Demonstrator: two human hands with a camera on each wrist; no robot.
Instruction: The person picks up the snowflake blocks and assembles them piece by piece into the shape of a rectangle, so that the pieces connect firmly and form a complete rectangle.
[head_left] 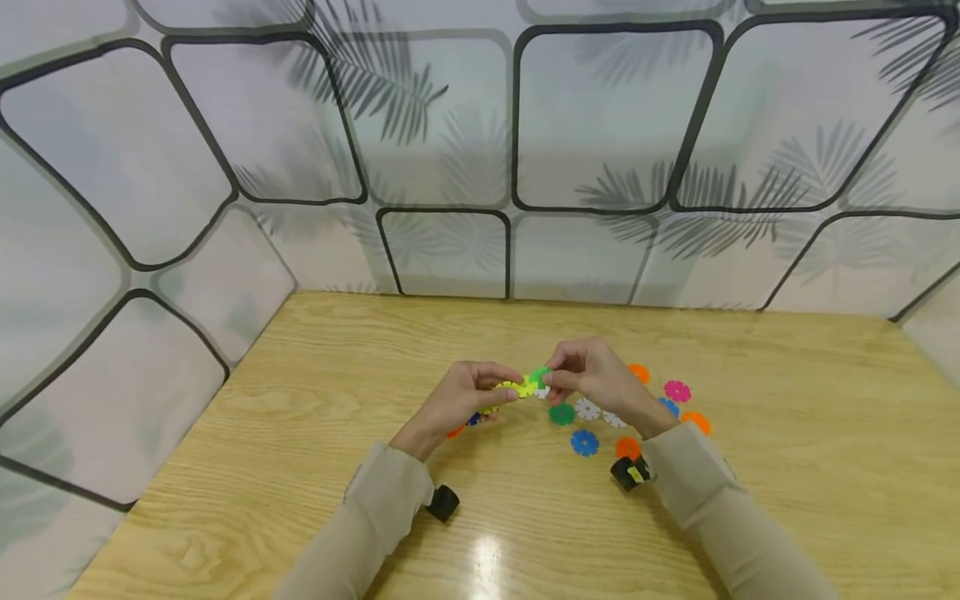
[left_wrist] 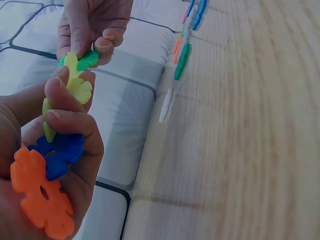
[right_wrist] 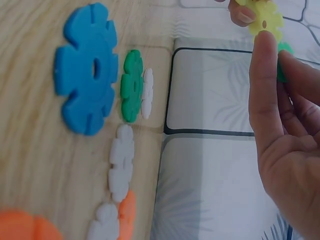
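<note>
My left hand (head_left: 461, 400) holds a chain of interlocking flower-shaped plastic discs. In the left wrist view, an orange disc (left_wrist: 55, 212) and a dark blue disc (left_wrist: 67, 150) lie against the palm side of that hand, with yellow discs (left_wrist: 80, 90) farther along by the fingertips. My right hand (head_left: 603, 383) pinches a light green disc (head_left: 538, 377) between thumb and fingers. That green disc meets the yellow end of the chain, both raised over the table. Fingers partly hide where the two join.
Loose discs lie on the wooden table (head_left: 337, 358) around and below my right hand: a green one (head_left: 562, 414), a blue one (head_left: 585, 442), a pink one (head_left: 677, 391), plus several white and orange ones. A patterned partition (head_left: 450, 250) stands behind the table.
</note>
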